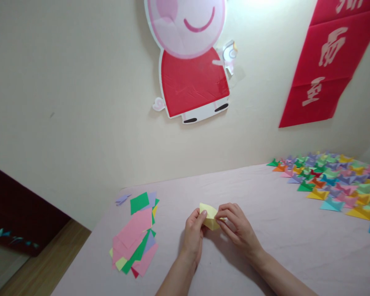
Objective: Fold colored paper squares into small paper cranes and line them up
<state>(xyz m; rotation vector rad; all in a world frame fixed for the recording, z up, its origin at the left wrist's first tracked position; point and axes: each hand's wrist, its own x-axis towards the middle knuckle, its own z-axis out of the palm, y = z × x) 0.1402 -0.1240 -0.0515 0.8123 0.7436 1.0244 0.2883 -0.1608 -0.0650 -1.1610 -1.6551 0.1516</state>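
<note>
A small sheet of pale yellow paper (208,211), partly folded, is held between my two hands just above the table. My left hand (193,233) grips its left side, the thumb lying on the face of the paper. At the right edge, my right hand (237,225) pinches the paper between thumb and fingertips. The fingers of my left hand behind the sheet are mostly hidden.
Loose coloured paper sheets (134,230) lie in an overlapping pile on the left of the pale table cover (179,189), near a folded purple piece (122,200). Rows of folded paper figures (334,181) stand at the right. A wall (80,102) rises behind.
</note>
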